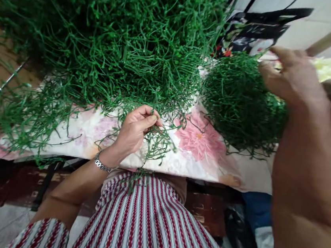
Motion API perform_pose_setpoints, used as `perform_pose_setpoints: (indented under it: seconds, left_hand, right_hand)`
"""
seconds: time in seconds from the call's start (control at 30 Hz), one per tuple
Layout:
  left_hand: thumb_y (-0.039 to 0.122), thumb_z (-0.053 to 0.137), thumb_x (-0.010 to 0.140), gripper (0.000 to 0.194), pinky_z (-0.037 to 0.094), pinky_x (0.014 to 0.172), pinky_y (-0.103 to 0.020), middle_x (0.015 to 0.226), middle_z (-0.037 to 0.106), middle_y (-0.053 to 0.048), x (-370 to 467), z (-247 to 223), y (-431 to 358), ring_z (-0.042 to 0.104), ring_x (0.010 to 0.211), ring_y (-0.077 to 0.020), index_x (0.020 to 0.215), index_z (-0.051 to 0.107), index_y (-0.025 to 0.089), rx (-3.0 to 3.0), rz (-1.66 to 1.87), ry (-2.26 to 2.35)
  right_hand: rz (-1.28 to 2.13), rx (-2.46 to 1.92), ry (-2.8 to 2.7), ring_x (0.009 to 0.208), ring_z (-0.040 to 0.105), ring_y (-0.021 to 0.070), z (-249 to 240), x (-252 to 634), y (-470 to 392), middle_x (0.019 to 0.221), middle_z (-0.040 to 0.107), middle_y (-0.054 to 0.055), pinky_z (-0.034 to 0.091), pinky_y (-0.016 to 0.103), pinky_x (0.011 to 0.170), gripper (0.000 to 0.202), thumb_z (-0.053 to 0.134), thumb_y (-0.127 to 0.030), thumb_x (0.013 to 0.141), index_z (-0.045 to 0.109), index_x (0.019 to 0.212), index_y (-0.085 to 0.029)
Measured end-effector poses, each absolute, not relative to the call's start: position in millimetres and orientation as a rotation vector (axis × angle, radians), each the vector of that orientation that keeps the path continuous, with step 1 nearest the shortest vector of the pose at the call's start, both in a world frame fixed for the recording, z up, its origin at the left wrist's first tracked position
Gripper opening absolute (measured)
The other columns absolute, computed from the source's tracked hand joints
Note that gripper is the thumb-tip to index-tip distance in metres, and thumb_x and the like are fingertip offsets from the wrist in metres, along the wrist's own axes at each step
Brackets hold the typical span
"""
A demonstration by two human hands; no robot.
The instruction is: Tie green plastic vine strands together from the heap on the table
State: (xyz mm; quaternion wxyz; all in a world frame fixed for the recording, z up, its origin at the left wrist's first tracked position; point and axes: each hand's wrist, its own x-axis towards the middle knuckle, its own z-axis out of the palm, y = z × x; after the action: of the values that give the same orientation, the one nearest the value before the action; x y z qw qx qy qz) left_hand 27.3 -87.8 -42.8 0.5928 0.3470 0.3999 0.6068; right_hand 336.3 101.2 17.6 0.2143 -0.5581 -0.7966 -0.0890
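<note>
Clock positions are read from the left hand.

- Counter [83, 146], one. Flowered cloth cover; large pink bloom at 3 o'clock.
- Large heap of green stems [127, 40], one. On the counter, 10 to 1 o'clock; thickly tangled. A hard tug on one stem could drag neighbours along.
- Striped garment [144, 225], one. Worn by the person; 6 o'clock.
- Small heap of green stems [236, 104], one. 2 o'clock, close beside the large heap; spreading stems could mix the two.
- Loose stems [28, 122], a scatter. 9 o'clock, some drooping over the counter's near edge; a passing sleeve could sweep these off.
- Right hand [293, 77], one. Farther out at 2 o'clock, in front of the small heap's outer side. Blurred; cannot tell whether its fingers grip anything.
- Left hand [135, 130], one. Thumb and fingers pinch a sprig.
- Sprig [155, 148], one. Thin, branching, below the fingertips at 4 o'clock. Squeezed too hard, it might snap; too lightly, it might slip.
</note>
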Motion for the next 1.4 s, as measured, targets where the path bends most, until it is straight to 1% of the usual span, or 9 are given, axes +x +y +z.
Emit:
perform_pose_setpoints:
  seconds: [0.03, 0.1, 0.2, 0.3, 0.47, 0.67, 0.9, 1.07, 1.4]
  left_hand:
    - [0.018, 0.063, 0.07, 0.009, 0.047, 0.06, -0.022, 0.069, 0.06, 0.0, 27, -43, -88, 0.056, 0.063, -0.0098, 0.071, 0.054, 0.016, 0.81, 1.416, 0.914]
    - [0.016, 0.063, 0.07, 0.008, 0.047, 0.064, -0.022, 0.074, 0.06, 0.0, 29, -44, -88, 0.055, 0.065, -0.009, 0.069, 0.055, 0.016, 0.81, 1.43, 0.89]
    - [0.016, 0.065, 0.068, 0.009, 0.047, 0.066, -0.023, 0.076, 0.056, 0.001, 36, -45, -89, 0.052, 0.065, -0.008, 0.069, 0.056, 0.016, 0.806, 1.467, 0.913]
    - [0.016, 0.065, 0.07, 0.006, 0.044, 0.066, -0.021, 0.073, 0.054, 0.002, 43, -47, -93, 0.05, 0.067, -0.0083, 0.07, 0.059, 0.017, 0.892, 1.497, 0.972]
    - [0.016, 0.063, 0.074, 0.004, 0.04, 0.069, -0.02, 0.073, 0.055, 0.002, 45, -57, -103, 0.05, 0.073, -0.0098, 0.075, 0.065, 0.02, 1.149, 1.59, 1.058]
    - [0.019, 0.062, 0.076, 0.015, 0.041, 0.076, -0.023, 0.084, 0.058, -0.001, 33, -61, -114, 0.053, 0.08, -0.0127, 0.09, 0.061, 0.019, 1.216, 1.412, 1.099]
    - [0.023, 0.062, 0.076, 0.008, 0.036, 0.062, -0.022, 0.069, 0.051, 0.002, 31, -65, -119, 0.044, 0.064, -0.0101, 0.074, 0.057, 0.017, 1.311, 1.207, 1.183]
    - [0.017, 0.057, 0.076, 0.011, 0.034, 0.063, -0.023, 0.065, 0.047, 0.003, 31, -62, -119, 0.042, 0.064, -0.0102, 0.066, 0.053, 0.016, 1.479, 1.163, 1.195]
    - [0.009, 0.047, 0.077, 0.015, 0.033, 0.061, -0.024, 0.064, 0.042, 0.003, 32, -55, -124, 0.042, 0.063, -0.0105, 0.065, 0.042, 0.017, 1.986, 1.07, 1.298]
  right_hand:
    - [-0.274, -1.556, -2.193, 0.117, 0.05, 0.0256, 27, 326, 84, 0.124, 0.052, 0.02, 0.039, 0.037, 0.095, 0.053, 0.041, -0.043, 0.089, 0.046, 0.132, -0.013]
    - [-0.332, -1.329, -2.168, 0.11, 0.055, 0.0228, 39, 299, 42, 0.114, 0.059, 0.016, 0.04, 0.033, 0.094, 0.04, 0.042, -0.032, 0.09, 0.057, 0.121, -0.013]
    - [-0.06, -0.922, -2.288, 0.088, 0.062, 0.0189, 35, 253, -18, 0.095, 0.066, 0.01, 0.049, 0.031, 0.078, 0.026, 0.051, -0.03, 0.085, 0.065, 0.102, -0.017]
    - [0.176, -0.739, -2.515, 0.089, 0.06, 0.021, 12, 215, -52, 0.094, 0.065, 0.01, 0.049, 0.035, 0.078, 0.025, 0.056, -0.034, 0.082, 0.063, 0.099, -0.016]
    - [0.498, -0.728, -2.541, 0.063, 0.052, 0.0131, -31, 197, -61, 0.068, 0.056, 0.004, 0.044, 0.027, 0.061, 0.017, 0.046, -0.02, 0.087, 0.059, 0.077, -0.014]
    - [0.467, -0.712, -2.243, 0.071, 0.052, 0.0142, -49, 200, -71, 0.074, 0.056, 0.005, 0.043, 0.028, 0.065, 0.008, 0.048, -0.014, 0.085, 0.054, 0.079, -0.016]
    - [0.451, -0.722, -2.168, 0.07, 0.052, 0.0147, -58, 197, -83, 0.074, 0.056, 0.005, 0.044, 0.029, 0.063, 0.007, 0.049, -0.013, 0.084, 0.053, 0.088, -0.016]
    - [0.456, -0.669, -2.181, 0.083, 0.054, 0.0179, -57, 199, -86, 0.09, 0.059, 0.007, 0.046, 0.034, 0.073, 0.02, 0.055, -0.021, 0.083, 0.052, 0.102, -0.017]
    - [0.602, -0.736, -2.257, 0.072, 0.047, 0.0147, -54, 201, -90, 0.076, 0.051, 0.003, 0.04, 0.029, 0.065, 0.01, 0.05, -0.026, 0.087, 0.052, 0.082, -0.017]
